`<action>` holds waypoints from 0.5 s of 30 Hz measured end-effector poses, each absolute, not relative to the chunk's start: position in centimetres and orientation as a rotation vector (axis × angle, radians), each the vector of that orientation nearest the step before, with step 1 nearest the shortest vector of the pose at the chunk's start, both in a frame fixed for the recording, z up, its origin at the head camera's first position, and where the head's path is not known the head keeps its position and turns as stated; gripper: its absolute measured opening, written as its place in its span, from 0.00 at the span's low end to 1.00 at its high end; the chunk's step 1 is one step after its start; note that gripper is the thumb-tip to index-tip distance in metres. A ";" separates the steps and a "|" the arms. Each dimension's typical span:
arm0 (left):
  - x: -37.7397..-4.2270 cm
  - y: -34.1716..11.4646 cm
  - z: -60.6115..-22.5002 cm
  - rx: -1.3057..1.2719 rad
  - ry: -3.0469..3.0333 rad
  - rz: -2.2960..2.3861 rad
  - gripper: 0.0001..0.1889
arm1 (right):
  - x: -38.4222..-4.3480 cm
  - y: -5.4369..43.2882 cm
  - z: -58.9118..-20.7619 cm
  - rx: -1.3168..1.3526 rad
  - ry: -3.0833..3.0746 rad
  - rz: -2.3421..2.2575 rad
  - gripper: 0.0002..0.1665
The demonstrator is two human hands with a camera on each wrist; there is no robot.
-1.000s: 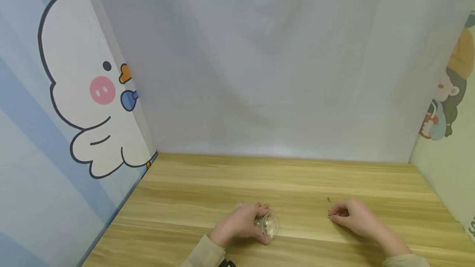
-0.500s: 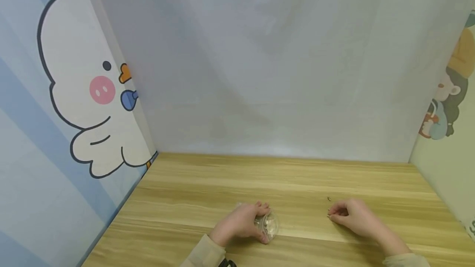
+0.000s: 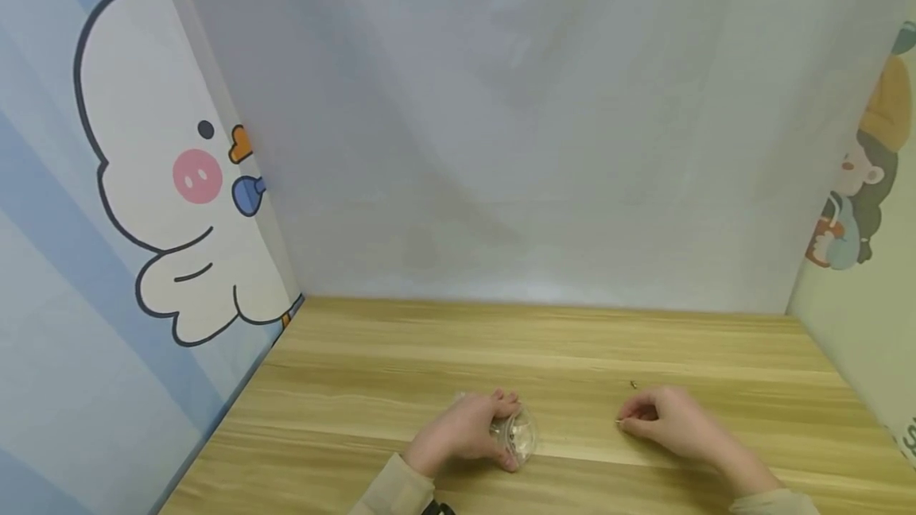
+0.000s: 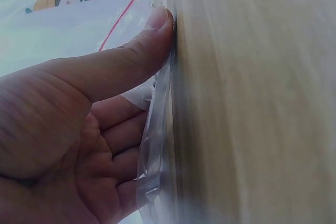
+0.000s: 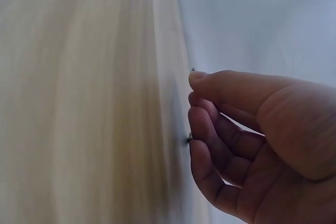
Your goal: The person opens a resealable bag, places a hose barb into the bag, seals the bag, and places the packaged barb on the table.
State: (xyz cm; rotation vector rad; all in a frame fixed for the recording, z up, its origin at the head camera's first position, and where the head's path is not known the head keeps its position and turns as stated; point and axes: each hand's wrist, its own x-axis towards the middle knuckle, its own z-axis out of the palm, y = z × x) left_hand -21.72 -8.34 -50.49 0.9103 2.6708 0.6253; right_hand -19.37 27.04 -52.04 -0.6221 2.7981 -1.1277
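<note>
My left hand [image 3: 465,431] grips a clear plastic zip bag [image 3: 523,435] lying on the wooden table, thumb on the near side and fingertips on the far side. In the left wrist view the bag's red seal line [image 4: 116,24] shows beyond the thumb, and small metal bits show in the bag. To the right, my right hand [image 3: 673,424] pinches a tiny screw-like metal piece [image 5: 193,70] between thumb and fingertips, low over the table. A similar small metal piece [image 3: 633,385] lies on the table just behind that hand.
The wood-grain table [image 3: 401,348] reaches back to a grey-white curtain [image 3: 529,141]. A blue panel with a cartoon duck [image 3: 143,141] borders the left side. A pale green panel [image 3: 859,300] with a cartoon figure borders the right.
My right hand has shifted slightly left with the small metal piece between its fingertips. The left hand and bag have stayed in place.
</note>
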 end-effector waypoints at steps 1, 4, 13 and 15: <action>-21.7 -8.3 -50.5 0.909 2.672 0.621 0.48 | -19.3 26.8 -52.0 -0.628 2.785 -1.144 0.03; -21.8 -8.3 -50.3 0.912 2.672 0.615 0.48 | -19.3 26.1 -51.9 -0.677 2.748 -1.182 0.03; -21.8 -8.2 -50.3 0.917 2.665 0.616 0.47 | -19.4 24.2 -52.1 -0.715 2.712 -1.207 0.03; -21.8 -8.3 -50.4 0.917 2.666 0.621 0.48 | -19.5 23.5 -52.1 -0.717 2.709 -1.205 0.04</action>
